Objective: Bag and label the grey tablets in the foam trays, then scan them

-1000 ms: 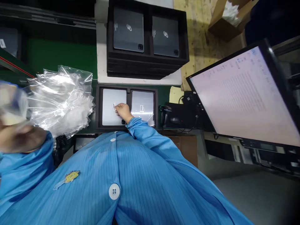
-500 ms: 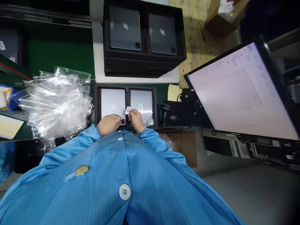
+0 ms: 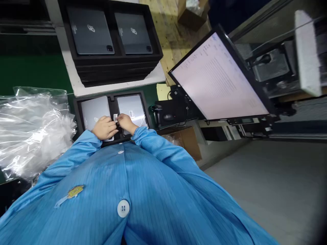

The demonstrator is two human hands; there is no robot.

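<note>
A small white label [image 3: 115, 117] is pinched beside a silver tablet [image 3: 95, 107] in a black tray [image 3: 79, 114].

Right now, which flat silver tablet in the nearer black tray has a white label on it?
The right tablet; its label faces up. The left tablet shows none.

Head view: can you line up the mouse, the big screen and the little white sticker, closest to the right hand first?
1. White sticker: at the fingertips of the right hand.
2. Mouse: off to the right.
3. Big screen: farther right and higher in the picture.
</note>
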